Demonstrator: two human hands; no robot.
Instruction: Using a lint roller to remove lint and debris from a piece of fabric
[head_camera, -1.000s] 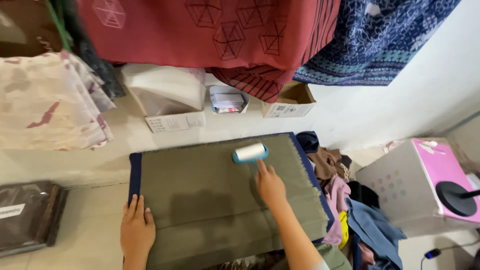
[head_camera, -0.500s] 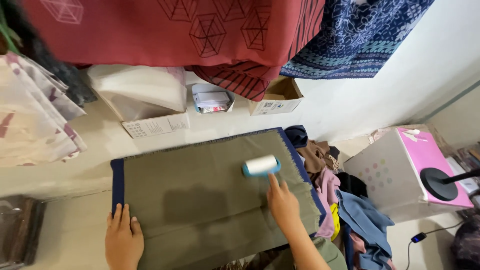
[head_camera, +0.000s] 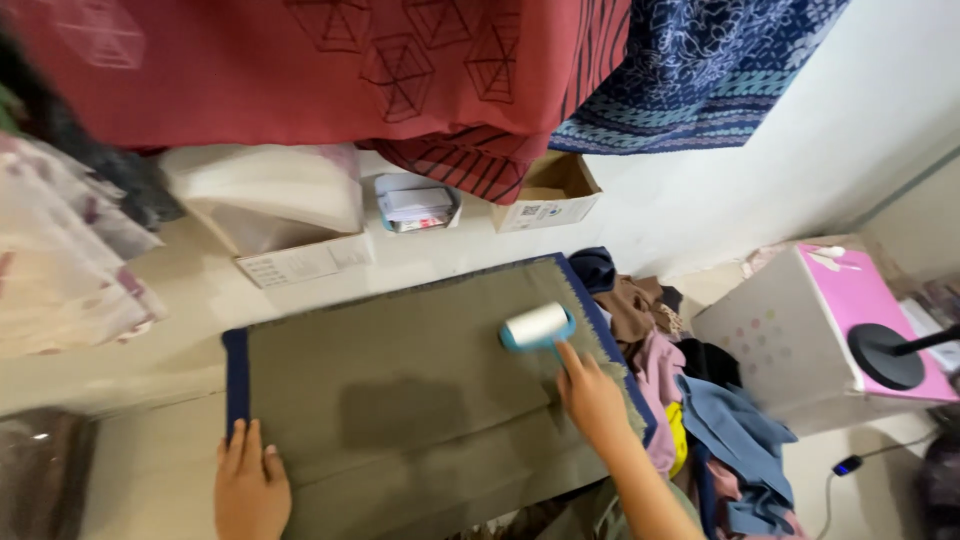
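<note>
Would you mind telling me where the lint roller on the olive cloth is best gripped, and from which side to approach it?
Probably by its teal handle, from the near side. The lint roller lies across the olive cloth with its white sticky drum on the far side and the handle pointing back toward the right hand, which grips it there. The drum needs to stay free to roll. The left hand lies flat on the cloth's near edge.

Two bare hands (head_camera: 250, 490), bare forearms, no sleeves, no rings
</note>
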